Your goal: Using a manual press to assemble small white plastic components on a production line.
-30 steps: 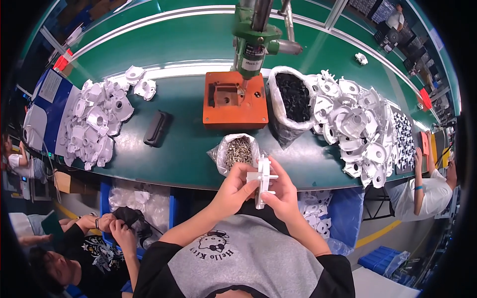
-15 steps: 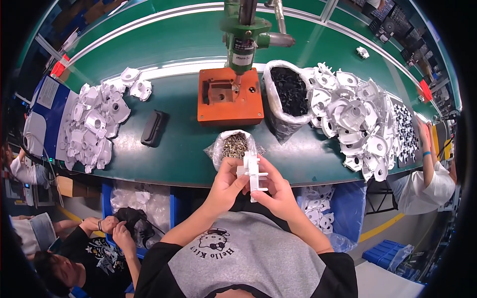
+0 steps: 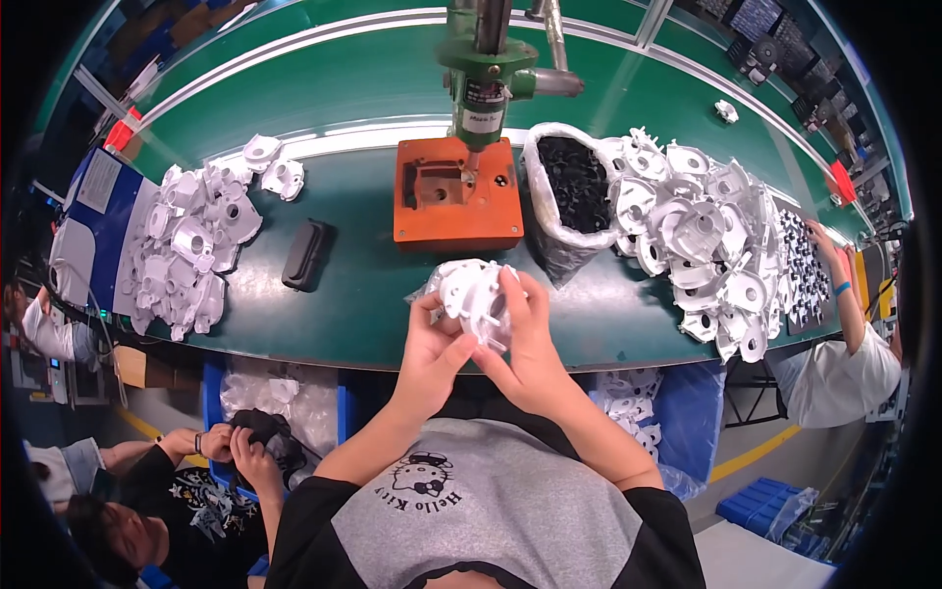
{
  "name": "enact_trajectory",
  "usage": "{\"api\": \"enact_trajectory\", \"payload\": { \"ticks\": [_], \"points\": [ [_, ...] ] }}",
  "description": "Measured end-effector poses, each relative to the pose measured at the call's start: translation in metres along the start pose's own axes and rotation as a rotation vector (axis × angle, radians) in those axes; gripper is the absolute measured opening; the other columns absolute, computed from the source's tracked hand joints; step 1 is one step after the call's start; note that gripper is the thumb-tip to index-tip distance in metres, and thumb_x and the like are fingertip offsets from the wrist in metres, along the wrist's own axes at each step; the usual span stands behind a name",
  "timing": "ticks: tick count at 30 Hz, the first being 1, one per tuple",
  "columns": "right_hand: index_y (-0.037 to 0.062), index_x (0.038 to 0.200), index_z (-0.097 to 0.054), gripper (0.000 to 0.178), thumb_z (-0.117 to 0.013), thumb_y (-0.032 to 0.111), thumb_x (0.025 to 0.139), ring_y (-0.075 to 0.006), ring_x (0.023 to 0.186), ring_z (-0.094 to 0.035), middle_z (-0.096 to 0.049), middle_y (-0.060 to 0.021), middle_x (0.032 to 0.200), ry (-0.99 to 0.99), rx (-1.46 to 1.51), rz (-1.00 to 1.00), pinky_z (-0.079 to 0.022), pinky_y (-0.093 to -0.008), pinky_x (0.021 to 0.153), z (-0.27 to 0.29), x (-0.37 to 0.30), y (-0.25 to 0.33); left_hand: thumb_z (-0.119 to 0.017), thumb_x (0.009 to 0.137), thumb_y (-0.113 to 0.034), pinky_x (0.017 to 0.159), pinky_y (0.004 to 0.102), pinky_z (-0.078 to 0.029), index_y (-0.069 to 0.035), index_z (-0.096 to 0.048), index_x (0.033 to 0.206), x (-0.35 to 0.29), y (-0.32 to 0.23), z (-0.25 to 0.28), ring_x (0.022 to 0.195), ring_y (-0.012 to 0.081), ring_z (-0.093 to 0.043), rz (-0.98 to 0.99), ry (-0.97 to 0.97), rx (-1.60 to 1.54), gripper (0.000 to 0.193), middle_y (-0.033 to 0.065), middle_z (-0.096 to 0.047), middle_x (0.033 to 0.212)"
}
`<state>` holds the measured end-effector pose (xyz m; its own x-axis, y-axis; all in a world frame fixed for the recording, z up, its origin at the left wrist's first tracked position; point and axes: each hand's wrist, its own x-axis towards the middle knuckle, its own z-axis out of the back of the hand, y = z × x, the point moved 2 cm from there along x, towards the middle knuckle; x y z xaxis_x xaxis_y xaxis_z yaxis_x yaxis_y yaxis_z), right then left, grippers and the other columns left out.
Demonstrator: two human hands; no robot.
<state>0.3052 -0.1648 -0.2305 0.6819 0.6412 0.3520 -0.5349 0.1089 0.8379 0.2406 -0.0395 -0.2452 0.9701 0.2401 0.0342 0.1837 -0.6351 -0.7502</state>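
Note:
Between my two hands, over the front of the bench, is a white molded plastic part point(image 3: 479, 296) with a rounded face and thin prongs. My left hand point(image 3: 432, 344) grips its left side, thumb toward the middle. On the other side my right hand point(image 3: 525, 329) has its fingers round the upper right edge. The clear bag of small brass-coloured screws lies behind the part and is mostly covered by it. Farther back stands an orange fixture block point(image 3: 458, 216) with a recess, under the green press head point(image 3: 481, 98).
White parts are heaped at left point(image 3: 191, 245) and right point(image 3: 702, 231). An open bag of black pieces point(image 3: 572, 187) stands right of the fixture. A black case point(image 3: 308, 255) lies on the bench. Blue bins point(image 3: 684, 422) sit below its edge. Co-workers point(image 3: 211, 520) are at both sides.
My hands have turned the white part from edge-on so that its rounded face shows, and raised it slightly away from me, covering the screw bag.

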Motion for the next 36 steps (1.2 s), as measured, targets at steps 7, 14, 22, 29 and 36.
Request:
{"api": "enact_trajectory", "payload": {
  "ticks": [7,14,22,29,36],
  "points": [
    [0.0072,0.144,-0.029,0.074,-0.067,0.021,0.081,-0.0459,0.135,-0.024,-0.009,-0.0285,0.15,0.223,-0.021,0.062,-0.027,-0.0461,0.108,0.0,0.006,0.01,-0.065,0.087,-0.008,0.084,0.0302,-0.049,0.0,-0.039,0.113,0.042,-0.039,0.008,0.096,0.0161,-0.059,-0.181,-0.085,0.377,0.038,0.0104,-0.057,0.103],
    [-0.0009,0.113,-0.059,0.03,-0.059,0.006,0.084,-0.0217,0.102,-0.061,-0.062,-0.0144,0.115,0.05,0.08,-0.172,-0.047,-0.032,0.087,0.049,-0.008,-0.02,-0.06,0.074,-0.004,0.07,0.044,-0.049,-0.006,-0.053,0.09,0.128,-0.096,0.016,0.081,0.0347,-0.061,-0.706,0.324,1.783,0.018,0.0126,-0.062,0.088],
    [-0.0035,0.11,-0.06,0.024,-0.055,0.002,0.087,-0.0148,0.086,-0.063,-0.069,-0.0107,0.095,-0.164,0.197,-0.4,-0.049,-0.0279,0.08,0.087,-0.048,-0.076,-0.058,0.078,-0.007,0.083,0.04,-0.052,-0.007,-0.051,0.092,0.15,-0.076,0.048,0.093,0.0313,-0.063,-0.922,0.396,1.988,0.016,0.0168,-0.063,0.096],
    [-0.0041,0.111,-0.058,0.024,-0.054,0.002,0.089,-0.0154,0.086,-0.063,-0.068,-0.0114,0.096,-0.112,0.16,-0.427,-0.048,-0.0272,0.08,0.092,-0.037,-0.066,-0.057,0.079,-0.01,0.077,0.0378,-0.054,-0.005,-0.052,0.093,0.149,-0.06,0.03,0.091,0.0325,-0.064,-0.863,0.378,2.023,0.016,0.018,-0.062,0.095],
    [-0.0048,0.113,-0.057,0.024,-0.053,0.002,0.091,-0.0164,0.088,-0.062,-0.066,-0.0122,0.098,-0.09,0.218,-0.438,-0.048,-0.0268,0.081,0.082,-0.038,-0.072,-0.055,0.079,-0.009,0.073,0.0387,-0.055,-0.006,-0.054,0.092,0.15,-0.058,0.042,0.089,0.032,-0.065,-1.076,0.368,1.985,0.013,0.0184,-0.062,0.094]
  ]
}}
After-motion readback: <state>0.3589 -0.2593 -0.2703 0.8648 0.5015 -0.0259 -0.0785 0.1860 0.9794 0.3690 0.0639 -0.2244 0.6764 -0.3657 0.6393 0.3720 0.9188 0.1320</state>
